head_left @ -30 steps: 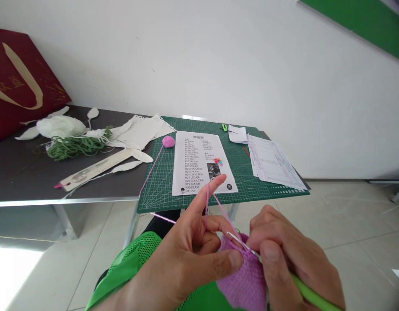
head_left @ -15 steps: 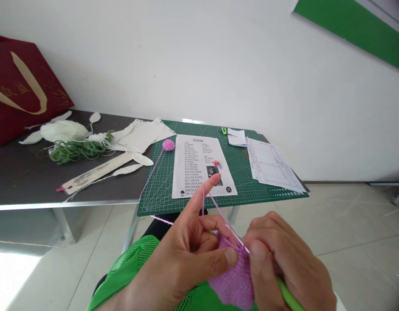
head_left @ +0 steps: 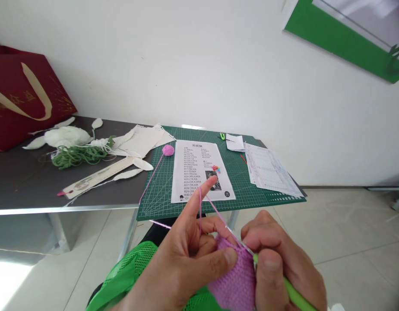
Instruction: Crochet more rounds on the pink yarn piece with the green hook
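Observation:
My left hand (head_left: 193,246) pinches the top edge of a pink crocheted piece (head_left: 235,280) between thumb and fingers, its index finger raised with pink yarn (head_left: 215,209) looped over it. In my right hand (head_left: 280,259) is a crochet hook (head_left: 295,293) with a light green handle, held closed in the fingers. The hook's metal shaft reaches left to the upper edge of the piece, where its tip touches the yarn. A strand runs from a small pink yarn ball (head_left: 168,150) over the mat's left side. My palm hides part of the piece.
A green cutting mat (head_left: 154,203) bears a printed pattern sheet (head_left: 186,172), bright stitch markers (head_left: 215,168), chart papers (head_left: 270,168) and a green cutter (head_left: 222,136). Leftward lie green yarn (head_left: 78,156), white yarn (head_left: 66,136), a ruler (head_left: 99,175) and a red bag (head_left: 27,95).
My right hand has shifted slightly and more of the hook's green handle shows near its thumb. My left hand keeps its hold. The view has tilted a little.

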The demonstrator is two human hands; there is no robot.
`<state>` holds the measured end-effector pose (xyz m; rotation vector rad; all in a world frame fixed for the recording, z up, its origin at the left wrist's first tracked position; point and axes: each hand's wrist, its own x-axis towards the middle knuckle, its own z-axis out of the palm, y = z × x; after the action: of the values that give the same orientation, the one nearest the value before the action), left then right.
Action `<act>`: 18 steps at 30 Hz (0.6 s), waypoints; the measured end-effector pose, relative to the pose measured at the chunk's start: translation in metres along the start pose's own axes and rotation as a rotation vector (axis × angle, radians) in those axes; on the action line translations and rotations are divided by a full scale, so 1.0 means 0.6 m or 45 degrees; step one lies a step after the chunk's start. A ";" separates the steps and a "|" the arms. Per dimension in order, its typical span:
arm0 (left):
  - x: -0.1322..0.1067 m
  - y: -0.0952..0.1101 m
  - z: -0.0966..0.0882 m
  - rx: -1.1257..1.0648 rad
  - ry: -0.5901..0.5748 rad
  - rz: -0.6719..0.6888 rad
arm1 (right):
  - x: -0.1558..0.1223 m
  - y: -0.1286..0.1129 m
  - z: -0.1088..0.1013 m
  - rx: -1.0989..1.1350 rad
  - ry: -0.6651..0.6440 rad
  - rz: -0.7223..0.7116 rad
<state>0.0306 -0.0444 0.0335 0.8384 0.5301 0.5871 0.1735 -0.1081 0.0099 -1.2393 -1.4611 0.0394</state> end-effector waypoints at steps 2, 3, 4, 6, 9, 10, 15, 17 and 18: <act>-0.001 0.000 -0.002 -0.019 -0.010 -0.013 | 0.006 -0.004 -0.002 0.081 -0.005 -0.002; -0.002 0.000 -0.003 -0.029 -0.020 -0.018 | 0.011 -0.006 -0.004 0.121 -0.033 0.003; -0.002 0.000 -0.005 -0.039 -0.039 -0.025 | 0.016 -0.008 -0.008 0.149 -0.074 0.010; -0.003 0.000 -0.009 -0.070 -0.115 -0.039 | 0.028 -0.013 -0.018 0.178 -0.143 -0.007; -0.004 0.002 -0.012 -0.115 -0.156 -0.069 | 0.047 -0.020 -0.035 0.165 -0.268 -0.059; -0.005 0.004 -0.011 -0.120 -0.144 -0.078 | 0.053 -0.022 -0.041 0.143 -0.347 -0.080; -0.012 0.010 -0.004 -0.138 -0.126 -0.100 | 0.069 -0.034 -0.064 0.021 -0.575 -0.138; -0.012 0.009 -0.004 -0.163 -0.137 -0.103 | 0.073 -0.038 -0.073 -0.033 -0.597 -0.171; -0.012 0.008 -0.005 -0.172 -0.146 -0.101 | 0.075 -0.038 -0.078 -0.069 -0.639 -0.192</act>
<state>0.0225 -0.0452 0.0372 0.7153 0.4127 0.4931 0.2031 -0.1152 0.0716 -1.2101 -1.9964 0.2240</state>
